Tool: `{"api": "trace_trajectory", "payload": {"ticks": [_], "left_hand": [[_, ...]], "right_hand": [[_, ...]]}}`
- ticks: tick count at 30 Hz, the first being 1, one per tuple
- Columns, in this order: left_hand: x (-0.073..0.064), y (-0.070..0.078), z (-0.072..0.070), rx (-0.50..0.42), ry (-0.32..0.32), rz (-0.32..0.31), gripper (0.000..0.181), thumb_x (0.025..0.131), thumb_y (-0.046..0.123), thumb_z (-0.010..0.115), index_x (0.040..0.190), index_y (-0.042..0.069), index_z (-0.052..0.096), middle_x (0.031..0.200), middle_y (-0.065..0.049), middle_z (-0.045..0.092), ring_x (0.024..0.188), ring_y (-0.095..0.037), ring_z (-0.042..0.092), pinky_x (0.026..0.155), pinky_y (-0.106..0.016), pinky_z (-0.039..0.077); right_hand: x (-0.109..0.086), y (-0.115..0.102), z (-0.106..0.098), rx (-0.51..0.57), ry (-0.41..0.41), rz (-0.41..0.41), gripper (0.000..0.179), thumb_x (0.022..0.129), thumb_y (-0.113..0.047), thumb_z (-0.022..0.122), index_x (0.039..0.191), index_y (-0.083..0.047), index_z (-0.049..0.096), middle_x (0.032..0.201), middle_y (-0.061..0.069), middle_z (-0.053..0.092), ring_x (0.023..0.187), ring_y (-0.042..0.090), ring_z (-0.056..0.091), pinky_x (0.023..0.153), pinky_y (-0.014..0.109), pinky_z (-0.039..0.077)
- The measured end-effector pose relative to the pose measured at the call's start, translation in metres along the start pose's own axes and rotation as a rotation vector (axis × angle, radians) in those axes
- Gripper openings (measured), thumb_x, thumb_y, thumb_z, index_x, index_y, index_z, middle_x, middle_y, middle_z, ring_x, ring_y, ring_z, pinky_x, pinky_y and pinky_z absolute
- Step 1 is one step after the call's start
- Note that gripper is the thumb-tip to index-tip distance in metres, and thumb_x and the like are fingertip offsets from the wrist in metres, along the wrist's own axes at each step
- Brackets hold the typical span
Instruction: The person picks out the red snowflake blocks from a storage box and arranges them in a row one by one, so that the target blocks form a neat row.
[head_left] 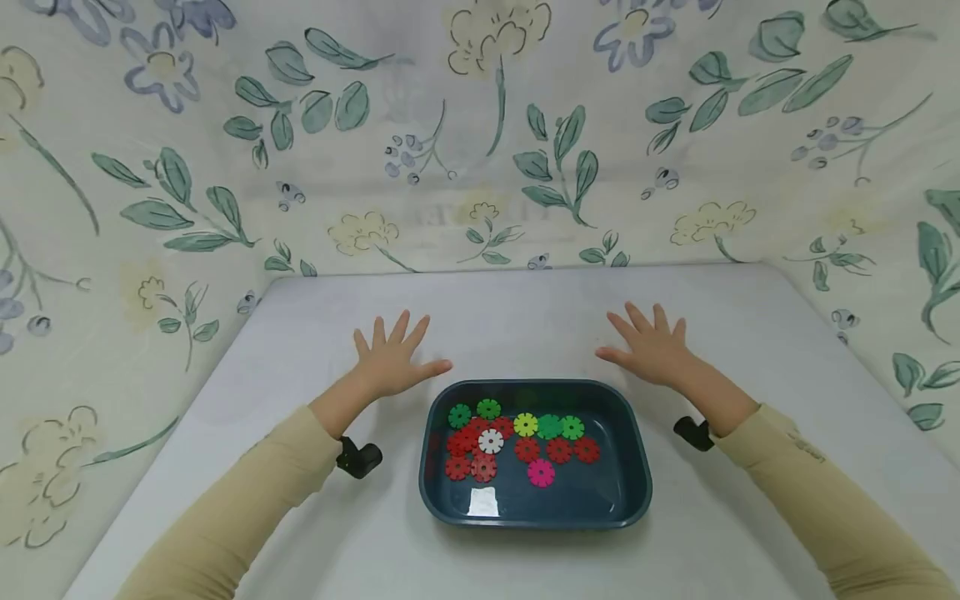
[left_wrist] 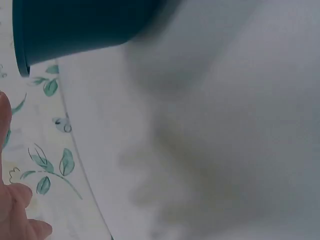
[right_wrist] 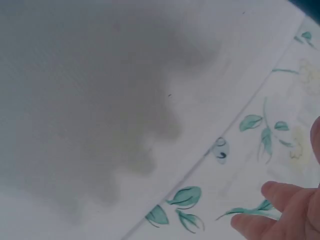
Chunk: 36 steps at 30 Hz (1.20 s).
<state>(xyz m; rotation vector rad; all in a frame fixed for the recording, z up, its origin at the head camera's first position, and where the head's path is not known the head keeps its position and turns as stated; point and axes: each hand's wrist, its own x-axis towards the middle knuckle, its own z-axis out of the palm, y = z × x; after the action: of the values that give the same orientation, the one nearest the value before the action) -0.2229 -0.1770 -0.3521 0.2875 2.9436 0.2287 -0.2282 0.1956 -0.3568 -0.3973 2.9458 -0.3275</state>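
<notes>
A dark blue-green tray stands on the white table between my two hands. Inside it lie several flat, notched, flower-like plastic discs: red, green, a yellow-green one, a white one and a pink one. My left hand is spread beyond the tray's left far corner, holding nothing. On the other side, my right hand also has its fingers spread, near the right far corner, and holds nothing. Both hands cast shadows on the table in the wrist views.
The white table ends at a back edge against a floral cloth, which also hangs along both sides. Small black wrist devices show under the left cuff and the right cuff.
</notes>
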Motion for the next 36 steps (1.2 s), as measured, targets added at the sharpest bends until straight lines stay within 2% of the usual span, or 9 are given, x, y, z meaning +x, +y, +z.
{"api": "trace_trajectory", "payload": {"ticks": [6,11,13,15,18,21,23,30,36], "left_hand": [[-0.023,0.004,0.009,0.000,0.038,0.137,0.088,0.081,0.066,0.048,0.147,0.017,0.017,0.152,-0.018,0.011,0.133,-0.053,0.000,0.098,-0.071,-0.004],[-0.038,0.001,0.017,-0.052,0.066,0.324,0.082,0.083,0.058,0.054,0.146,0.015,0.023,0.152,-0.016,0.015,0.134,-0.051,0.004,0.099,-0.070,0.002],[-0.042,-0.002,0.021,-0.080,0.057,0.398,0.080,0.083,0.053,0.057,0.146,0.016,0.023,0.152,-0.014,0.016,0.135,-0.048,0.006,0.100,-0.069,0.005],[-0.045,-0.004,0.025,-0.124,0.041,0.462,0.078,0.083,0.047,0.060,0.145,0.015,0.025,0.152,-0.012,0.017,0.136,-0.046,0.007,0.101,-0.068,0.008],[-0.048,-0.008,0.030,-0.185,0.026,0.529,0.074,0.083,0.038,0.064,0.144,0.017,0.028,0.152,-0.009,0.020,0.136,-0.043,0.010,0.102,-0.066,0.014],[-0.051,-0.010,0.035,-0.229,0.028,0.563,0.071,0.082,0.033,0.066,0.143,0.017,0.032,0.151,-0.008,0.023,0.137,-0.041,0.012,0.101,-0.065,0.019],[-0.053,-0.011,0.037,-0.242,0.030,0.580,0.070,0.082,0.030,0.066,0.142,0.017,0.033,0.151,-0.008,0.024,0.137,-0.040,0.012,0.101,-0.065,0.019],[-0.057,-0.014,0.038,-0.249,0.001,0.638,0.072,0.077,0.031,0.071,0.140,0.019,0.038,0.151,-0.009,0.023,0.137,-0.040,0.011,0.099,-0.066,0.022],[-0.057,-0.019,0.040,-0.229,0.036,0.713,0.070,0.077,0.044,0.067,0.138,0.020,0.042,0.150,-0.009,0.024,0.135,-0.043,0.015,0.098,-0.066,0.024]], "right_hand": [[-0.022,-0.009,0.000,-0.058,0.081,-0.074,0.072,0.090,-0.052,0.046,0.143,-0.006,0.028,0.146,0.028,0.019,0.129,0.058,0.009,0.095,0.074,0.007],[-0.043,-0.014,0.006,-0.085,0.128,-0.193,0.069,0.089,-0.050,0.050,0.140,-0.007,0.034,0.144,0.025,0.028,0.127,0.056,0.018,0.094,0.072,0.016],[-0.051,-0.014,0.008,-0.053,0.116,-0.247,0.069,0.088,-0.049,0.051,0.140,-0.008,0.034,0.145,0.023,0.028,0.129,0.055,0.019,0.096,0.071,0.016],[-0.057,-0.014,0.010,0.035,0.082,-0.319,0.067,0.088,-0.044,0.054,0.140,-0.007,0.034,0.146,0.020,0.028,0.130,0.052,0.017,0.097,0.070,0.015],[-0.064,-0.011,0.013,0.133,0.032,-0.451,0.065,0.087,-0.035,0.060,0.140,-0.007,0.035,0.146,0.015,0.030,0.131,0.048,0.018,0.099,0.067,0.016],[-0.069,-0.007,0.017,0.191,-0.017,-0.555,0.065,0.084,-0.030,0.064,0.139,-0.009,0.036,0.147,0.011,0.030,0.132,0.045,0.018,0.099,0.067,0.015],[-0.072,-0.004,0.020,0.205,-0.042,-0.588,0.066,0.083,-0.031,0.065,0.139,-0.010,0.037,0.148,0.009,0.029,0.133,0.043,0.017,0.099,0.067,0.014],[-0.078,0.006,0.029,0.330,-0.145,-0.618,0.068,0.083,-0.027,0.066,0.141,-0.012,0.033,0.151,0.007,0.021,0.135,0.039,0.011,0.095,0.071,0.019],[-0.077,0.013,0.032,0.334,-0.134,-0.639,0.072,0.080,-0.027,0.068,0.141,-0.012,0.033,0.152,0.001,0.018,0.133,0.043,0.012,0.092,0.072,0.021]]}}
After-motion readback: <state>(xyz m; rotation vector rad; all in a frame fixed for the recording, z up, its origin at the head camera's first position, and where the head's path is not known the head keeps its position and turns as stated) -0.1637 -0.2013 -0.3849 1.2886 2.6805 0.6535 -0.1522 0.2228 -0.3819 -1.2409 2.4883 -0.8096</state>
